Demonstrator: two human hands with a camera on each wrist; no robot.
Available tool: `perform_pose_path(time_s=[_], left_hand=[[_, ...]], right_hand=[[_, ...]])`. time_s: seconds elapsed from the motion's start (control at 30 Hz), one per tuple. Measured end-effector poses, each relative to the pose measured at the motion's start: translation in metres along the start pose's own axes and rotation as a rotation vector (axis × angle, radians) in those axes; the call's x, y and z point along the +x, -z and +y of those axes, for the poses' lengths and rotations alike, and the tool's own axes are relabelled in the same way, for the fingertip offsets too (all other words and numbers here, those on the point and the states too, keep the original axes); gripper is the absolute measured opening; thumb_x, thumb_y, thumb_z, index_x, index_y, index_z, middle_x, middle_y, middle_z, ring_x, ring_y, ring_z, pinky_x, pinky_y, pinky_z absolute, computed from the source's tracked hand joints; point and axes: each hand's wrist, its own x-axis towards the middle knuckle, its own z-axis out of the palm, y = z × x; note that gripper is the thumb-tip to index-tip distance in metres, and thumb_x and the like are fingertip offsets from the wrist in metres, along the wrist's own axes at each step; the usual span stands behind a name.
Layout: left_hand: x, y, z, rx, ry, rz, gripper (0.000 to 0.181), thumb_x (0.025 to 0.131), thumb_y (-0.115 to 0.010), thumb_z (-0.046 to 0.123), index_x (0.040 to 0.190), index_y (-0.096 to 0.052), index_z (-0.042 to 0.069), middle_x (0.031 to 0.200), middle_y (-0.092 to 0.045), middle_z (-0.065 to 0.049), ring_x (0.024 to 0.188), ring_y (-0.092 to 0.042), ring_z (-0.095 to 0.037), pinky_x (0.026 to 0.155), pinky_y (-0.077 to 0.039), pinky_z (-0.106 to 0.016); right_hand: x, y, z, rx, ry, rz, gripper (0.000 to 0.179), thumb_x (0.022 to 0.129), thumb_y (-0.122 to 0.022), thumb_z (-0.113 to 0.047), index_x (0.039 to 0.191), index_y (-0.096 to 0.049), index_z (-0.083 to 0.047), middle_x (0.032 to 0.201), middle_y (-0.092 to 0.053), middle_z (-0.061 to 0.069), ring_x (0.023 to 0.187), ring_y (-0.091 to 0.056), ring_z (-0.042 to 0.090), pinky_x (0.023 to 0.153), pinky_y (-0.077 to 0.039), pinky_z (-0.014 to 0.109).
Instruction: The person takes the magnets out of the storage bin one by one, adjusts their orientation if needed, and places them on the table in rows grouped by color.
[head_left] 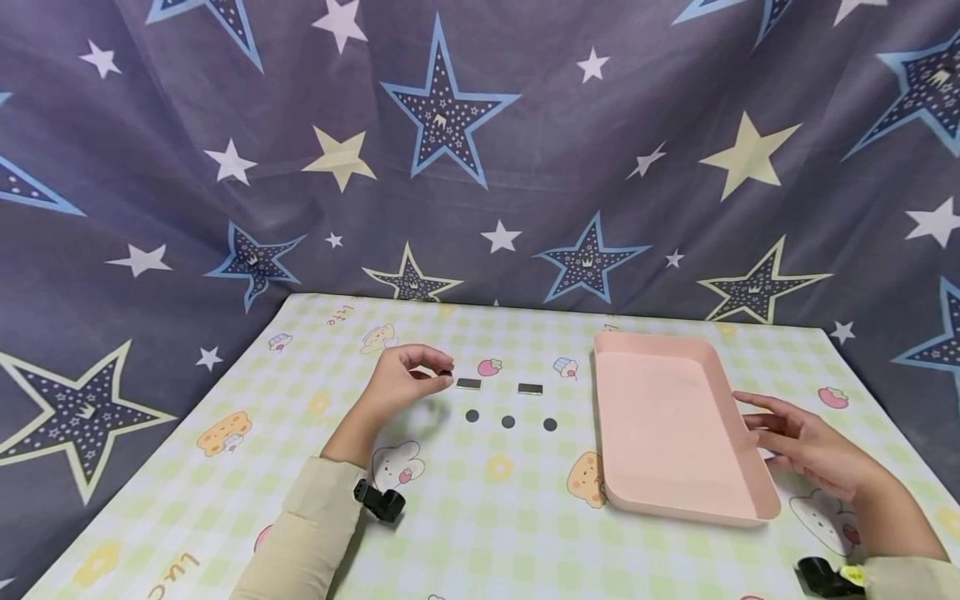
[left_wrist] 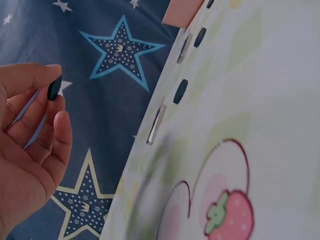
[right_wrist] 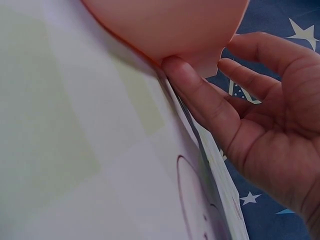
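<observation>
My left hand (head_left: 405,379) pinches a small black disc (left_wrist: 54,89) between thumb and fingertips, raised above the table. Just right of it in the head view lie two thin dark rectangular pieces with shiny edges, a left one (head_left: 468,384) and a right one (head_left: 530,389). Below them, three black discs form a row: a left disc (head_left: 472,415), a middle disc (head_left: 507,422) and a right disc (head_left: 550,424). At the right stands a shallow pink tray (head_left: 671,425) with nothing inside. My right hand (head_left: 813,446) touches the tray's right wall with fairly straight fingers, thumb low against it.
A checked green and white cloth (head_left: 465,533) printed with cartoon figures covers the table. Behind the table's far edge hangs a dark curtain (head_left: 525,150) with stars. Black wrist cameras sit on both sleeves, one by the left cuff (head_left: 380,502).
</observation>
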Motion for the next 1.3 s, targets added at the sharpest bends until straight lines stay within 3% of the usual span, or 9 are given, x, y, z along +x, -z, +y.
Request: perform_pose_path(time_s=[0.27,0.6,0.73,0.93,1.3], left_hand=[[0.0,0.002,-0.004,0.02,0.03,-0.069,0.022,0.082,-0.076,0.0,0.102,-0.07,-0.008,0.096,-0.071,-0.018,0.088,-0.064,-0.02,0.077,-0.054,-0.03],[0.0,0.005,-0.017,0.082,-0.002,-0.173,0.018,0.08,-0.075,-0.005,0.098,-0.072,-0.006,0.093,-0.072,-0.018,0.084,-0.066,-0.02,0.076,-0.056,-0.029],[0.0,0.008,-0.021,0.127,0.004,-0.198,0.02,0.079,-0.075,-0.008,0.098,-0.073,-0.004,0.094,-0.071,-0.019,0.085,-0.066,-0.02,0.08,-0.056,-0.033],[0.0,0.009,-0.026,0.174,0.025,-0.257,0.019,0.08,-0.07,-0.013,0.099,-0.07,-0.009,0.096,-0.069,-0.026,0.087,-0.066,-0.034,0.083,-0.055,-0.045],[-0.002,0.01,-0.033,0.26,0.042,-0.279,0.016,0.08,-0.076,-0.004,0.095,-0.075,0.003,0.09,-0.073,-0.008,0.082,-0.067,-0.017,0.08,-0.055,-0.034]], right_hand=[[0.0,0.001,0.0,0.012,0.01,-0.01,0.059,0.102,-0.039,0.007,0.149,-0.04,-0.028,0.125,-0.061,-0.001,0.108,-0.062,0.014,0.08,-0.057,0.039],[0.0,-0.002,0.0,-0.005,-0.004,0.004,0.059,0.101,-0.041,0.006,0.148,-0.041,-0.03,0.125,-0.061,-0.003,0.107,-0.063,0.014,0.079,-0.057,0.038],[0.0,-0.002,-0.001,-0.011,-0.008,0.012,0.058,0.101,-0.041,0.005,0.148,-0.042,-0.03,0.124,-0.062,-0.003,0.107,-0.063,0.014,0.079,-0.057,0.038],[0.001,-0.001,-0.001,-0.007,0.007,0.0,0.059,0.101,-0.04,0.006,0.149,-0.041,-0.028,0.125,-0.061,-0.002,0.107,-0.063,0.014,0.079,-0.057,0.038],[0.0,-0.001,-0.001,0.003,-0.006,-0.007,0.059,0.102,-0.04,0.006,0.148,-0.041,-0.029,0.125,-0.061,-0.003,0.108,-0.063,0.014,0.08,-0.057,0.038]])
